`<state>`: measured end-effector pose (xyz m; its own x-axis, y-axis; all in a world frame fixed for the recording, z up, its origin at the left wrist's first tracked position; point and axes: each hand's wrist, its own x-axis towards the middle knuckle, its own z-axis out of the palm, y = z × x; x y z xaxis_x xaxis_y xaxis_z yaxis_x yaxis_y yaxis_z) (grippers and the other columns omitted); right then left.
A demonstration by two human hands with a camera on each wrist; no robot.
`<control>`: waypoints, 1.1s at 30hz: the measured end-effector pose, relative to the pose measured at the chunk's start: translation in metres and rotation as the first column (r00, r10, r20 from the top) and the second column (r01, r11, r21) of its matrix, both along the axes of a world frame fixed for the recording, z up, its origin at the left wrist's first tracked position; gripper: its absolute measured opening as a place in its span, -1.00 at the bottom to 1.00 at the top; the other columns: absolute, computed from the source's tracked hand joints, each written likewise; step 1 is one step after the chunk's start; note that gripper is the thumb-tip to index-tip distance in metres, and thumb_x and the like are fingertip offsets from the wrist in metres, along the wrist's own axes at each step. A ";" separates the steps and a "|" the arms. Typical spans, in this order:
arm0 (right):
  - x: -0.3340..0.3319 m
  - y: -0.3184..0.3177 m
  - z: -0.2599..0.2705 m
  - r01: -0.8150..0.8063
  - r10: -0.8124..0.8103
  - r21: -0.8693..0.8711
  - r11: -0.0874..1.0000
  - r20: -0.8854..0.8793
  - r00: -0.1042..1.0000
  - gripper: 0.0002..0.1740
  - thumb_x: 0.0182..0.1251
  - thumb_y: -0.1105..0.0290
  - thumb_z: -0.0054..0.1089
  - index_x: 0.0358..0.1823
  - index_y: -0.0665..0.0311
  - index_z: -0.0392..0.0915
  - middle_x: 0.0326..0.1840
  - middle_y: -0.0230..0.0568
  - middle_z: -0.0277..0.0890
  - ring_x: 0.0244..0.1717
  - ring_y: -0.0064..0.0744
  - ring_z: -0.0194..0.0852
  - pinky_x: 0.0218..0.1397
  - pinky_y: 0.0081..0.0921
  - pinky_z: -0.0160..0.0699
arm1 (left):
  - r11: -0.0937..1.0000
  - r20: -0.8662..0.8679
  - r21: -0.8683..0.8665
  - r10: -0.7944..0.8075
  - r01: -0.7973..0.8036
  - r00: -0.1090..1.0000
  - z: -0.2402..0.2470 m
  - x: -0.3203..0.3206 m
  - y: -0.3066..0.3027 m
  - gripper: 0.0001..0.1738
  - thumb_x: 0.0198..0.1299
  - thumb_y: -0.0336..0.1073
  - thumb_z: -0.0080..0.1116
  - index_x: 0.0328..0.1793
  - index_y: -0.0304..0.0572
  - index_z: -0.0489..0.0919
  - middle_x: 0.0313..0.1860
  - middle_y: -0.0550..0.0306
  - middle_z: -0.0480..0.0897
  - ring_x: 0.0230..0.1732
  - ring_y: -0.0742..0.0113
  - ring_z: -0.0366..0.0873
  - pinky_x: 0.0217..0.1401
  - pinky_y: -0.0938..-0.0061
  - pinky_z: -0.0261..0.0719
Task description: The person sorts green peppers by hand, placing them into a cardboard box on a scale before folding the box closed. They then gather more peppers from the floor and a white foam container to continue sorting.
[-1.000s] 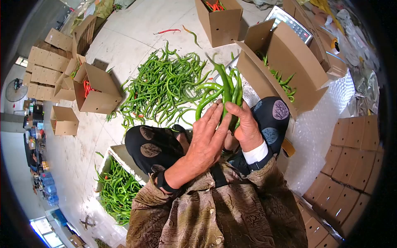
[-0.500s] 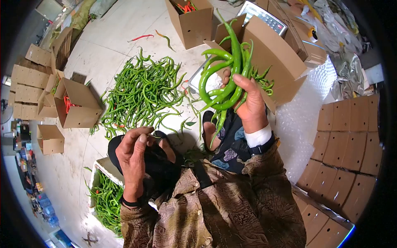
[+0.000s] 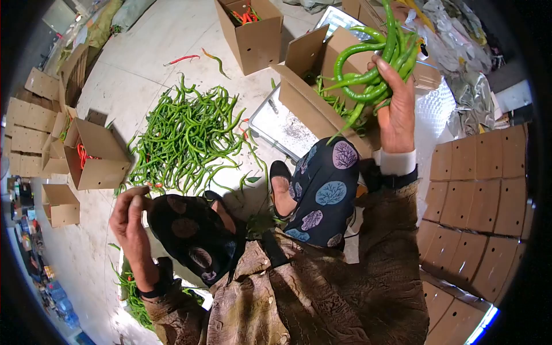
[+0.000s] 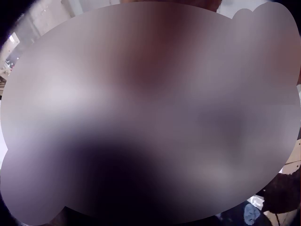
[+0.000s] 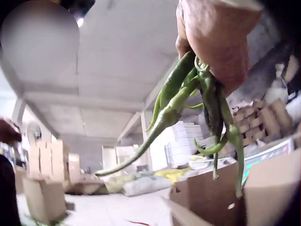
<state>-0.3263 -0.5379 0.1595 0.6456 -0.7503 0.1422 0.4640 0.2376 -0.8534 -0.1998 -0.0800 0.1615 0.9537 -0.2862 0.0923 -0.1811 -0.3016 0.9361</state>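
My right hand [image 3: 397,112] grips a bunch of long green chili peppers [image 3: 397,43], raised above the open cardboard box [image 3: 310,109] on the right. In the right wrist view the peppers [image 5: 176,92] hang below the fist, stems downward, over the box [image 5: 207,193]. More green chilies [image 3: 333,100] lie inside that box. Off to the left, beside the left knee, my left hand [image 3: 131,221] hangs with loosely bent fingers and holds nothing visible. The left wrist view is almost wholly blurred.
A heap of green chilies [image 3: 184,138] covers the floor ahead. A white foam box [image 3: 123,287] of chilies stands by the left leg. Boxes with red chilies [image 3: 250,43] stand beyond, near a white tray [image 3: 270,135]. Stacked cartons [image 3: 477,190] line the right side.
The hands have parted from working together over the bunch. My right hand has carried the peppers right, over the box; the left has moved out to the left. The head view has shifted.
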 end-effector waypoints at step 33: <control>0.176 0.212 -0.343 -0.734 0.184 -0.194 0.650 -0.898 0.400 -0.66 0.23 0.37 0.26 -0.03 0.44 0.58 -0.10 0.10 0.62 -0.09 -0.05 0.61 0.02 -0.25 0.55 | 0.890 -0.163 0.423 0.257 -0.168 0.953 -0.427 0.212 -0.024 -0.53 0.13 -0.14 0.31 0.05 -0.35 0.59 -0.25 -0.13 0.70 -0.18 0.18 0.69 -0.12 0.36 0.60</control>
<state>-0.1508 -0.3263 -0.1834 0.8874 -0.2641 -0.3777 -0.4564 -0.3888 -0.8003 0.0118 -0.1044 -0.2656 0.9799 -0.0444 -0.1946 0.1160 -0.6670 0.7359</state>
